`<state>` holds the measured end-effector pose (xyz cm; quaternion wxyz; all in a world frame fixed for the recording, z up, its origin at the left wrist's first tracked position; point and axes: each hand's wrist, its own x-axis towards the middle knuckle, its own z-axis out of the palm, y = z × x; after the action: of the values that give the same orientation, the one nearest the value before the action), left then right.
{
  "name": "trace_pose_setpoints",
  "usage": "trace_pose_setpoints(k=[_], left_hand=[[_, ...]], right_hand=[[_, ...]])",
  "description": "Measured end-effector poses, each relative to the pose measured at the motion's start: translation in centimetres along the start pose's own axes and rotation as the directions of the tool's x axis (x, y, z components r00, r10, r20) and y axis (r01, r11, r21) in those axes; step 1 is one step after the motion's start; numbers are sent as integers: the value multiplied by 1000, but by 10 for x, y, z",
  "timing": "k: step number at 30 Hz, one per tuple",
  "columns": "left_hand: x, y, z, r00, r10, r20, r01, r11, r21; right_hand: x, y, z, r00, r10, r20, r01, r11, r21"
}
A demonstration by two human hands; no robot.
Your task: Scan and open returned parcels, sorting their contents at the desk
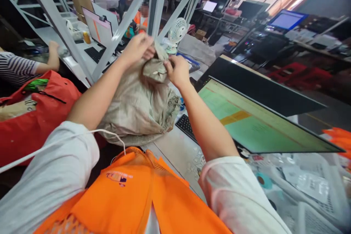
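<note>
Item: woven sack (137,106), beige, full and slumped, standing on the counter (175,150) at centre frame, its neck bunched and raised toward 12 o'clock. Left hand (136,48): closed over the gathered neck from the 10 o'clock side, fingers wrapped on the fabric. Right hand (178,71): pinched on a fold of the same neck from the 3 o'clock side, just beside the left hand; whether a tie or cord sits under the fingers cannot be told. Adjacent: a keyboard (186,126) at 4 o'clock of the sack, partly under a monitor (255,120) with a green screen; a red bag (35,117) at 9 o'clock; a small white fan (177,33) beyond at 1 o'clock; grey steel shelving struts (55,14) crossing at 11 o'clock. A second person's striped sleeve (16,67) shows at far 9 o'clock, apart from the work. Handling judgement: the neck is best worked with one hand anchoring the bunch while the other frees or tightens single folds, keeping the sack upright so it does not tip onto the keyboard.
</note>
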<state>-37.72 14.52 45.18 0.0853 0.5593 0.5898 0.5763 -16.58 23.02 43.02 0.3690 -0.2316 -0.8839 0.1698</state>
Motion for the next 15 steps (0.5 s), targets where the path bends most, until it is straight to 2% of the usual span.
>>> trace_pose_setpoints(k=[1,3,5,7,8,9,11,13,15], left_hand=[[-40,-9,-15,999,-49,-1,49,998,32],[-127,-33,-46,978,-40,-206,89,968,236],[-212,-62,-67,950,-128,-284,240,883,403],[-279,-89,-74,912,-324,-251,408,785,466],[-303,-100,-72,880,-418,-227,475,753,455],[-321,-109,-68,845,-490,-215,533,733,423],[-336,-121,-57,800,-553,-235,600,712,365],[-330,-122,-53,789,-531,-309,613,717,332],[-307,-114,-59,795,-461,-394,588,745,315]], right_hand=[[-2,9,1,1000,31,7,-31,1000,7],[-4,25,0,996,83,-24,-81,995,53],[0,36,-6,987,130,-97,-120,987,107],[10,39,-14,979,150,-138,-129,980,149],[17,39,-20,981,137,-136,-114,980,166],[25,37,-25,985,111,-132,-86,979,183],[43,32,-36,990,40,-138,-11,979,204],[62,26,-45,987,-26,-158,56,980,189],[81,20,-53,975,-61,-214,92,986,139]])
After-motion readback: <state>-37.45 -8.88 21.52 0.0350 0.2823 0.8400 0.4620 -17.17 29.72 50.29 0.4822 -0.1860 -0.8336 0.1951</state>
